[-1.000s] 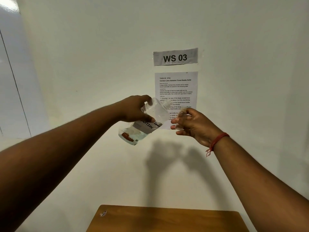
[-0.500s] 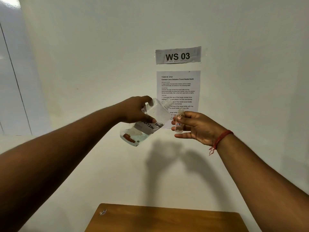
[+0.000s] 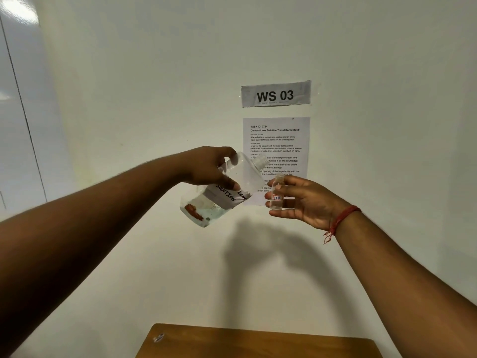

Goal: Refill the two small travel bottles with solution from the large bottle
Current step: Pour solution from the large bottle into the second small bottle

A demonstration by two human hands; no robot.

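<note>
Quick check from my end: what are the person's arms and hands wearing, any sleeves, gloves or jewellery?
Both forearms are bare, with no sleeves in view. Neither the left hand nor the right hand wears a glove, and no rings show. The right wrist carries a thin red thread bracelet with loose knotted ends hanging down.

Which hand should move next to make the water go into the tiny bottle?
Probably the left hand. It grips the large clear plastic bottle, whose open neck points up beside the small clear travel bottle; tipping it further would likely pour. The right hand holds that one upright.

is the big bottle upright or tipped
Tipped: the big bottle leans with its open neck up toward the small bottle, liquid pooled at its low base.
</note>
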